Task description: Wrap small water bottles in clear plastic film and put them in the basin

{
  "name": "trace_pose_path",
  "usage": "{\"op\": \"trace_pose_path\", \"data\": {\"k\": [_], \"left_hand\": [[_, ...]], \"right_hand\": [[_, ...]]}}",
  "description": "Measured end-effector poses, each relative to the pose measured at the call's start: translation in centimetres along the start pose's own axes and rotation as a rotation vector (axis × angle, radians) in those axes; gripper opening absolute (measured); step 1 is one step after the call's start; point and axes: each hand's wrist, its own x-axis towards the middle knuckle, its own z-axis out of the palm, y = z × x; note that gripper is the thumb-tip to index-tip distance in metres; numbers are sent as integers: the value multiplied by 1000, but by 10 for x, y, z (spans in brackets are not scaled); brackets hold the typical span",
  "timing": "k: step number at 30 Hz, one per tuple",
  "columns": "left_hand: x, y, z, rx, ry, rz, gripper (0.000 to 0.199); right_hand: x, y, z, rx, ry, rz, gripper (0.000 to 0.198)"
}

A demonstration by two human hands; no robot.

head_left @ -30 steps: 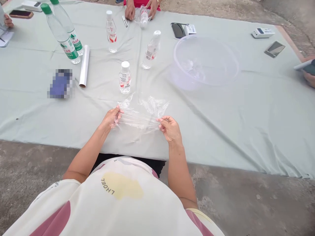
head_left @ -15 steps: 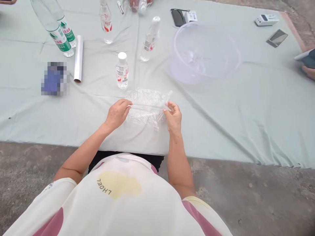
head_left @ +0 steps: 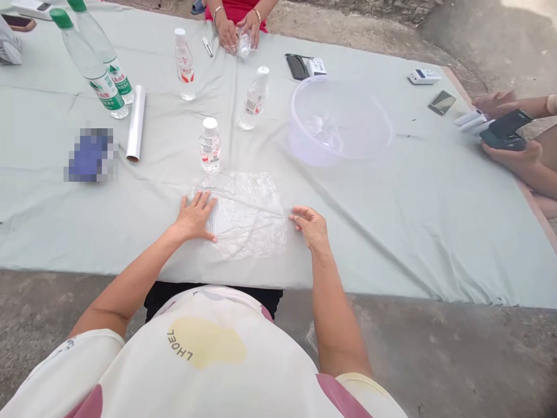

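Note:
A wrinkled sheet of clear plastic film [head_left: 250, 223] lies spread on the cloth in front of me. My left hand [head_left: 194, 219] rests open on its left side, fingers spread and pressing down. At the right edge, my right hand [head_left: 310, 223] is closed in a pinch on the film; the bit between thumb and finger is hardly visible. Just beyond the film stands a small clear bottle [head_left: 210, 148] with a white cap, upright. A roll of film [head_left: 136, 125] lies farther left.
Two green-capped bottles [head_left: 104, 87] stand at the back left. More white-capped bottles [head_left: 185, 69] are behind. A translucent basin [head_left: 300, 139] holding crumpled clear plastic stands right of centre. Another person's hands [head_left: 237, 35] hold a bottle at the far edge; other hands hold dark and white objects at right.
The film, bunched and stretched between both hands before, now lies flatter and wider. My left hand has opened and moved left and down; my right hand has shifted slightly right. The view has tilted up.

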Motion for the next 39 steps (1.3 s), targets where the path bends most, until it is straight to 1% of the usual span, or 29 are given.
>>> {"op": "trace_pose_path", "data": {"k": [2, 3, 4, 5, 6, 7, 8, 9, 10, 11, 12, 13, 14, 15, 16, 17, 18, 19, 20, 22, 24, 25, 27, 29, 31, 33, 34, 36, 39], "left_hand": [[-1, -4, 2, 5, 14, -2, 127], [-1, -5, 3, 1, 22, 0, 126], [0, -6, 4, -8, 27, 2, 126], [0, -6, 5, -22, 29, 5, 127], [1, -6, 6, -40, 29, 7, 128], [1, -6, 6, -61, 29, 10, 128], [1, -6, 7, -84, 31, 15, 129], [1, -7, 8, -107, 33, 20, 129], [1, -8, 8, -130, 42, 28, 129], [1, -8, 9, -149, 50, 34, 129], [1, -9, 10, -167, 58, 39, 129], [1, -10, 11, -186, 68, 44, 129], [1, -11, 12, -208, 78, 50, 129], [1, -12, 13, -236, 89, 56, 129], [1, -13, 15, -271, 102, 65, 129], [2, -14, 16, -314, 112, 75, 129], [2, -15, 17, -362, 122, 84, 129], [2, -15, 19, -407, 128, 93, 130], [2, -16, 20, -441, 133, 100, 130], [2, -16, 21, -444, 137, 108, 131], [2, -15, 20, -358, 121, 105, 132], [2, -14, 19, -300, 104, 97, 133], [1, -13, 16, -198, 63, 77, 135], [0, -12, 13, -133, 38, 60, 135], [-2, -11, 12, -106, 33, 57, 136], [-3, -11, 12, -112, 35, 61, 138], [-4, -11, 12, -123, 38, 65, 138], [-4, -12, 15, -149, 60, 78, 139], [-2, -13, 22, -181, 119, 105, 140]], "right_hand": [[0, -7, -7, -88, 172, -42, 29], [-3, -13, -6, -119, 221, -91, 29], [-9, -20, -2, -131, 206, -145, 30], [-15, -29, 5, -123, 107, -189, 32], [-20, -37, 14, -100, -80, -206, 33], [-24, -46, 25, -77, -324, -186, 36], [-23, -54, 35, -64, -581, -129, 40], [-17, -62, 45, -69, -801, -50, 45], [-6, -72, 54, -96, -923, 29, 50], [10, -84, 61, -137, -920, 74, 54], [28, -98, 66, -183, -805, 62, 58], [48, -114, 70, -221, -607, -7, 61], [67, -133, 74, -244, -378, -151, 65], [84, -153, 77, -244, -209, -316, 70], [96, -172, 82, -224, -117, -465, 75], [104, -188, 89, -197, -97, -571, 77], [108, -201, 97, -176, -142, -637, 79], [107, -209, 107, -166, -228, -661, 82], [102, -211, 119, -177, -339, -645, 86], [87, -199, 147, -224, -560, -559, 96], [71, -173, 175, -221, -675, -488, 100], [65, -159, 189, -176, -680, -479, 97], [58, -136, 209, -48, -619, -486, 87], [57, -126, 218, 46, -532, -504, 77], [52, -128, 212, 107, -465, -538, 72], [38, -132, 195, 182, -438, -562, 64], [27, -133, 185, 226, -448, -546, 59], [1, -127, 164, 316, -496, -435, 53], [-38, -101, 145, 363, -558, -201, 55]]}}
